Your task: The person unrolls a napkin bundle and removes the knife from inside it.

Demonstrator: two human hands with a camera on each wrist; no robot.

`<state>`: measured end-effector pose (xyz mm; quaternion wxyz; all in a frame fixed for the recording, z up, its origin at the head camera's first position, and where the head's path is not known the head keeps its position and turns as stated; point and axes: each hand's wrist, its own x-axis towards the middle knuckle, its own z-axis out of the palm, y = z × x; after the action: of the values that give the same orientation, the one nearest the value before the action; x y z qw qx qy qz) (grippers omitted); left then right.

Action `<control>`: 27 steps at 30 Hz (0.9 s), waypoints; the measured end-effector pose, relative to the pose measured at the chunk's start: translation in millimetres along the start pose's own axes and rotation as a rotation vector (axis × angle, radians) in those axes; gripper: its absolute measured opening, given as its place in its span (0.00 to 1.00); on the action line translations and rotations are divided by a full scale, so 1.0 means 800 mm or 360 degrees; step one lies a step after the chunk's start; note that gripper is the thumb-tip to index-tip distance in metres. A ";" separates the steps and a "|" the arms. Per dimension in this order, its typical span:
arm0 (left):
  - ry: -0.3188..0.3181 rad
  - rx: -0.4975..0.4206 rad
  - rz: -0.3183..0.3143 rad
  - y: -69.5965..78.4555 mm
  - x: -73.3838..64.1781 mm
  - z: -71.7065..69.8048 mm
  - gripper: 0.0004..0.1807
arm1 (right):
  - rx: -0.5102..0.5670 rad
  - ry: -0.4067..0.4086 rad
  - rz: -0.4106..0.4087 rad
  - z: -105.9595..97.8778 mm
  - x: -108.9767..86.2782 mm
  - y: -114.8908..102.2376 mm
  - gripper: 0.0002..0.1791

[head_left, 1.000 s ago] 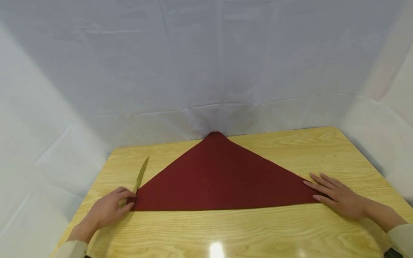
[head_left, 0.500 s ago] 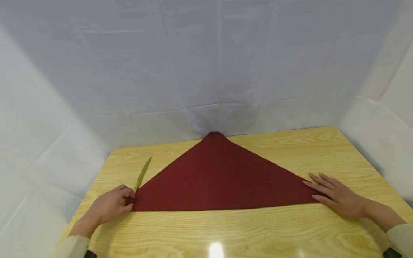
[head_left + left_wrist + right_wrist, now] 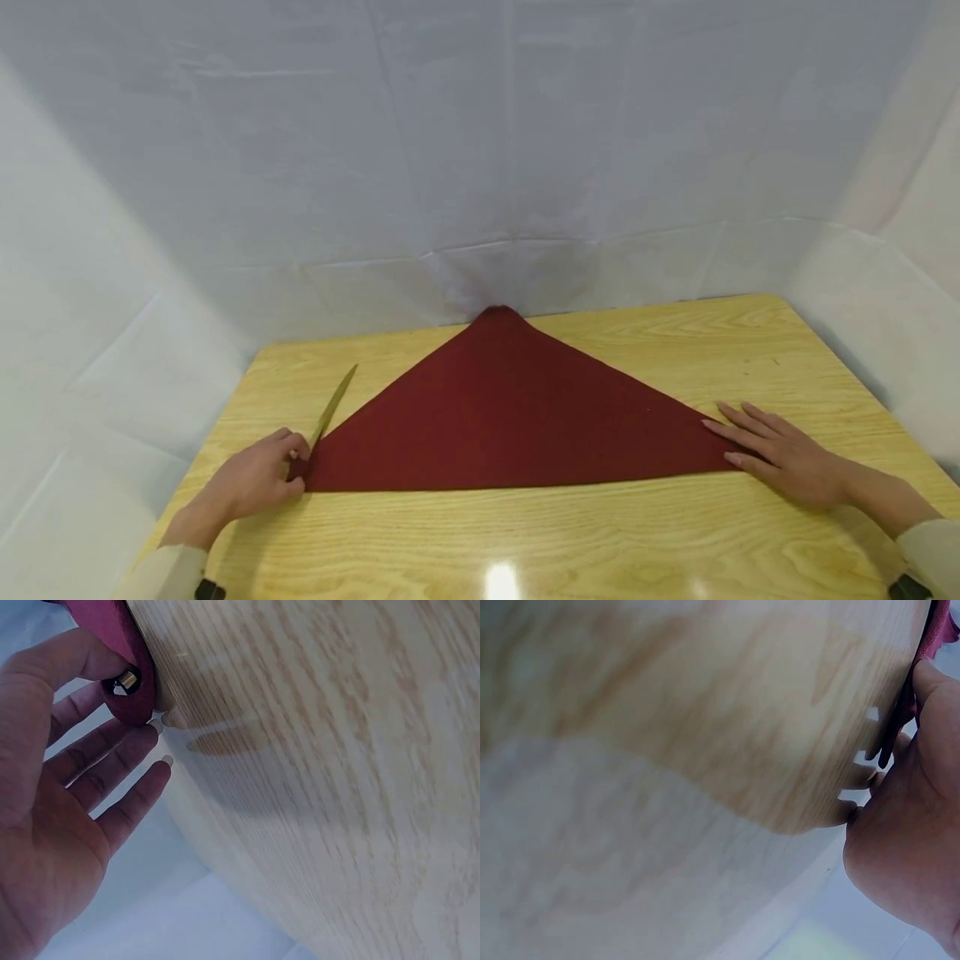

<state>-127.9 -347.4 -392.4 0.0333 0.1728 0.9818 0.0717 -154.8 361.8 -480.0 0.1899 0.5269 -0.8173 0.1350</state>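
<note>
A dark red cloth [image 3: 510, 408] lies as a wide triangle on the wooden table, its peak at the back edge. My left hand [image 3: 258, 475] pinches its left corner between thumb and fingers; in the left wrist view the cloth [image 3: 112, 634] curls there around a small dark opening with a gold glint. Out from beside those fingers runs a narrow, pointed, gold-toned strip [image 3: 333, 406], blade-like in shape; its near end is hidden. Fingers spread, my right hand [image 3: 795, 458] rests on the right corner. The right wrist view catches only a cloth edge [image 3: 911, 701] beside that hand.
The light wooden table [image 3: 600, 542] has a back edge against a pale sheet [image 3: 510, 150]. More pale sheeting [image 3: 75, 375] rises at the left side and at the right [image 3: 915, 242]. A bright light reflection lies at the table's front.
The pointed tip of the gold-toned strip has swung slightly to the right. My left fingers have shifted a little left and curled more at the corner. The right hand has hardly moved.
</note>
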 end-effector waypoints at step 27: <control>0.0053 -0.0164 -0.0094 -0.027 -0.020 0.000 0.11 | 0.0019 0.0006 0.0088 -0.001 -0.001 -0.003 0.22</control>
<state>-120.1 -372.8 -394.8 0.0280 0.1408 0.9818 0.1241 -152.5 361.9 -479.9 0.1845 0.5049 -0.8305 0.1459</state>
